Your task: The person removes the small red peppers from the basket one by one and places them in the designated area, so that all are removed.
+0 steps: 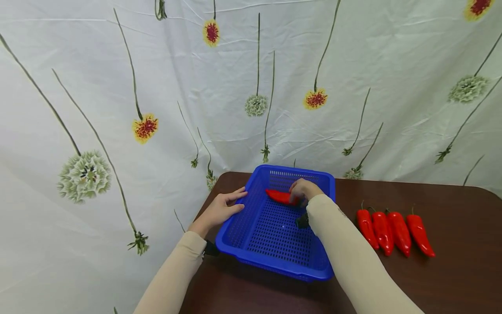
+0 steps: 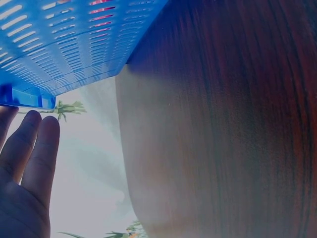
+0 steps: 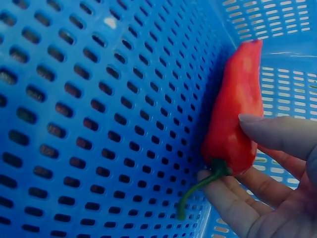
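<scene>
A blue plastic basket with slotted walls and floor stands on the table. Inside it, near the far wall, lies a red pepper; its curved green stem shows in the right wrist view. My right hand reaches into the basket and holds this pepper near the stem end, thumb on top and fingers around the far side. At the basket's left rim, my left hand rests with its fingers extended. In the left wrist view, the left fingers lie close beneath the rim.
Several more red peppers lie in a row on the dark wooden table, right of the basket. A white cloth with printed flowers hangs behind the table and along its left side.
</scene>
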`<state>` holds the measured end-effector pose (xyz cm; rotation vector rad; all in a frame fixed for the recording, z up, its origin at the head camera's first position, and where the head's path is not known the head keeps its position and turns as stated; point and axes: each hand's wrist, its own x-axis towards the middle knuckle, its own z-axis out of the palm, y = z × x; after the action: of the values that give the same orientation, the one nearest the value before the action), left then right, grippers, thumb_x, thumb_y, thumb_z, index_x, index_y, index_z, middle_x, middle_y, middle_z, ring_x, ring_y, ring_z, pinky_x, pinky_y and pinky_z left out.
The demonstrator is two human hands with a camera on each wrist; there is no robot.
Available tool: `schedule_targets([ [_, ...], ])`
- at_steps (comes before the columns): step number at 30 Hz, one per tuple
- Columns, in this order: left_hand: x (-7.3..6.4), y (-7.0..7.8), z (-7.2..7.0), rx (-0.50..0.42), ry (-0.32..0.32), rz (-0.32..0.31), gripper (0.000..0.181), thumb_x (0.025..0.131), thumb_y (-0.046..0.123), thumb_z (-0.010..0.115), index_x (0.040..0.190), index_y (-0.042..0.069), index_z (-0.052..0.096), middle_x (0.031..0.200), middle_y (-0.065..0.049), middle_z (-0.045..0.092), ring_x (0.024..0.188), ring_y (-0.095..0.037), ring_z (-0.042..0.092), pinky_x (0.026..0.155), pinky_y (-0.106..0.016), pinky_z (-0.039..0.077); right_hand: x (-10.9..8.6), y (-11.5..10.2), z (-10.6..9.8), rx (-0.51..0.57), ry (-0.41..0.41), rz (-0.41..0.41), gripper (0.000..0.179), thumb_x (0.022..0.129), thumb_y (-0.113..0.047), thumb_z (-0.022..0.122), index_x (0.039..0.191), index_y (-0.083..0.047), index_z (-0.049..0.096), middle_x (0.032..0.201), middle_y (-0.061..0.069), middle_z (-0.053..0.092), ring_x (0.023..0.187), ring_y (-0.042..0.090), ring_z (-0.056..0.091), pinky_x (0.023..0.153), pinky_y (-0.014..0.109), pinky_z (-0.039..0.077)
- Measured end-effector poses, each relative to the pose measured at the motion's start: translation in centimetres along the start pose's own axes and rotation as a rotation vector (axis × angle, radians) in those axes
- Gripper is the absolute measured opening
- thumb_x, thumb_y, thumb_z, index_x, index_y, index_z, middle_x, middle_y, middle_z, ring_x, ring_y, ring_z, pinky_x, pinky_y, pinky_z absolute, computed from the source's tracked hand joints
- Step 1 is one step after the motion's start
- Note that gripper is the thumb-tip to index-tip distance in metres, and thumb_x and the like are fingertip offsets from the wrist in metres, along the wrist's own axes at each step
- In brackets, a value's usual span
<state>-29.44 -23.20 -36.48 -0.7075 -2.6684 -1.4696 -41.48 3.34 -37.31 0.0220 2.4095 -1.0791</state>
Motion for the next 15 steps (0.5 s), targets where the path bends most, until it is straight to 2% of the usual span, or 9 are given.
schedule_targets([
  [1,-0.11,0.45,-0.02,-0.002,-0.002,-0.006,0.043,0.085,0.008,0.057,0.126,-0.002,0.048,0.139,-0.015,0.036,0.130,-0.029,0.030,0.095,-0.046,0.037,0.04,0.00,0.06,-0.006,0.006,0.001,0.043,0.073,0.002,0.064,0.114,-0.004,0.056,0.120,0.018,0.051,0.109,0.032,0.051,0.074,0.042,0.051],
  [6,-0.20,0.49,-0.02,0.010,0.004,-0.005,0.043,0.085,0.008,0.057,0.126,-0.002,0.048,0.139,-0.015,0.036,0.129,-0.029,0.031,0.094,-0.046,0.038,0.05,-0.05,0.21,-0.025,0.011,-0.001,0.040,0.073,0.002,0.065,0.112,-0.004,0.058,0.114,0.016,0.056,0.102,0.029,0.056,0.071,0.039,0.052],
  [15,-0.26,0.64,-0.04,0.023,0.008,-0.002,0.043,0.085,0.009,0.058,0.126,-0.001,0.049,0.138,-0.015,0.037,0.129,-0.029,0.032,0.096,-0.045,0.037,-0.67,-0.36,0.06,0.013,-0.024,-0.027,0.037,0.074,0.001,0.065,0.110,-0.004,0.059,0.110,0.014,0.058,0.097,0.026,0.058,0.076,0.037,0.051],
])
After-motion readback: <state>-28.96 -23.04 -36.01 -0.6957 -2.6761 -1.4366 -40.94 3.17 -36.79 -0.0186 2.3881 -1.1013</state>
